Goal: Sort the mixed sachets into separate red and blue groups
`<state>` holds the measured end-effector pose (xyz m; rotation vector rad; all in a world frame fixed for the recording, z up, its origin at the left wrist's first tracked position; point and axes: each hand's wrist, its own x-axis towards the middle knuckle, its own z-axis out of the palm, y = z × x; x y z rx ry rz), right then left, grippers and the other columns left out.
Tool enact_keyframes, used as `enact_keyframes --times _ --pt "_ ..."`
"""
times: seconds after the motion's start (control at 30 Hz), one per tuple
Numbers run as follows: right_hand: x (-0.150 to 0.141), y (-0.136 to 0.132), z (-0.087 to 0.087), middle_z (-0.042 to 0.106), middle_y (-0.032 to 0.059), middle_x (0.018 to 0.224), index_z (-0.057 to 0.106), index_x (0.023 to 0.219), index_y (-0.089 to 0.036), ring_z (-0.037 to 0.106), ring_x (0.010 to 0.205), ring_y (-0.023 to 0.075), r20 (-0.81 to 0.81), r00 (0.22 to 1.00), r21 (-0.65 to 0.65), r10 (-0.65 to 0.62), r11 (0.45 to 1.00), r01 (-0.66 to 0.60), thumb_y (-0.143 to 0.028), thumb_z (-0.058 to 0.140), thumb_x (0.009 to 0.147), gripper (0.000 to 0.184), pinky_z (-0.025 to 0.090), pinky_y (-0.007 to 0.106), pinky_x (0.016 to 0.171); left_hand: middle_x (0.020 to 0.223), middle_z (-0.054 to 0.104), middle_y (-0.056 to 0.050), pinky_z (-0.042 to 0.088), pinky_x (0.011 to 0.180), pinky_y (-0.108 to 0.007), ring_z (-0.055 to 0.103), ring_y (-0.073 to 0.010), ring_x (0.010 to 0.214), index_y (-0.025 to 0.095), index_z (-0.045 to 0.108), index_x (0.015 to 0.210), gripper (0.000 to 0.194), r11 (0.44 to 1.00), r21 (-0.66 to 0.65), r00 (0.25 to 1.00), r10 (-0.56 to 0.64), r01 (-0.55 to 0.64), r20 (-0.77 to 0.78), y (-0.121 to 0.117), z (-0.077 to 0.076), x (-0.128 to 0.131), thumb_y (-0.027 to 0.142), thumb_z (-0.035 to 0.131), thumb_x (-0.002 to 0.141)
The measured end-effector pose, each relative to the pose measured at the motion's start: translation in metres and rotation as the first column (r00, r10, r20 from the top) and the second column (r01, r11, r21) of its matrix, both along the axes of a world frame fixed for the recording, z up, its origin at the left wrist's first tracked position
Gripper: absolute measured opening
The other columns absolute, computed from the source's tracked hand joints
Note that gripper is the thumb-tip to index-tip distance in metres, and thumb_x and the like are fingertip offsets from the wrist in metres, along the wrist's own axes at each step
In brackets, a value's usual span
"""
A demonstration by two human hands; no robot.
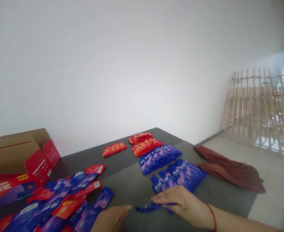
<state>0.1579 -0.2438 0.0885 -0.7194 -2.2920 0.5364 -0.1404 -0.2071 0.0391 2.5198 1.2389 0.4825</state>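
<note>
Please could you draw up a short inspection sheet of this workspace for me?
Surface: dark grey table.
Job's things: loose blue sachet; neat groups of blue sachets and red-orange sachets farther along the table.
Clutter: jumbled heap of blue and red packets at the left, beside an open cardboard carton with red inner flaps.
Grippers: bare hands; right hand over the sachet, red cord on its wrist; left hand flat, fingertips near the sachet.
Cables: nothing seen.
Surroundings: white wall; leaning wooden slat frames; brown cloth by the table's right edge; pale floor.
</note>
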Motion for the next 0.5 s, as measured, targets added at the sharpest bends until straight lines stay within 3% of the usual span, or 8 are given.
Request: enact_keyframes --times 0.1,0.23,0.37,0.5 --pt "0.045 0.017 -0.009 0.059 0.0083 0.125 0.055 0.125 -0.021 0.054 0.116 0.0169 0.176 0.960 0.174 -0.217 0.967 0.187 -0.017 0.042 0.091 0.037 0.041 0.032 0.101 0.102 0.071 0.003 0.050 0.086 -0.022 0.066 -0.0151 0.094 0.029 0.068 0.104 0.031 0.990 0.007 0.985 0.140 -0.142 0.099 0.004 0.005 -0.010 0.031 0.042 0.088" --pt "0.085 0.037 -0.034 0.059 0.0103 0.124 0.057 0.123 -0.019 0.056 0.113 0.0201 0.326 0.835 0.340 -0.444 0.879 0.335 -0.018 0.038 0.093 0.036 0.044 0.037 0.099 0.103 0.071 0.003 0.050 0.087 -0.023 0.066 -0.0148 0.096 0.029 0.068 0.105 0.031 0.987 -0.007 0.981 0.162 -0.162 0.110 -0.001 0.011 -0.003 0.032 0.041 0.089" --pt "0.093 0.040 -0.056 0.056 0.0095 0.128 0.053 0.127 -0.019 0.051 0.118 0.0203 0.435 0.785 0.342 -0.442 0.887 0.310 -0.017 0.038 0.093 0.038 0.042 0.038 0.101 0.104 0.070 0.002 0.049 0.088 -0.022 0.066 -0.0145 0.096 0.028 0.068 0.105 0.030 0.986 0.022 0.981 0.165 -0.168 0.105 -0.002 0.007 0.001 0.031 0.042 0.089" --pt "0.086 0.032 -0.058 0.052 0.0128 0.132 0.051 0.129 -0.014 0.048 0.122 0.0243 0.521 0.736 0.322 -0.432 0.898 0.299 -0.022 0.046 0.088 0.042 0.038 0.040 0.104 0.100 0.072 0.001 0.051 0.086 -0.023 0.067 -0.0145 0.091 0.027 0.068 0.103 0.029 0.975 0.073 0.975 0.204 -0.211 0.088 0.004 0.003 -0.007 0.030 0.042 0.089"
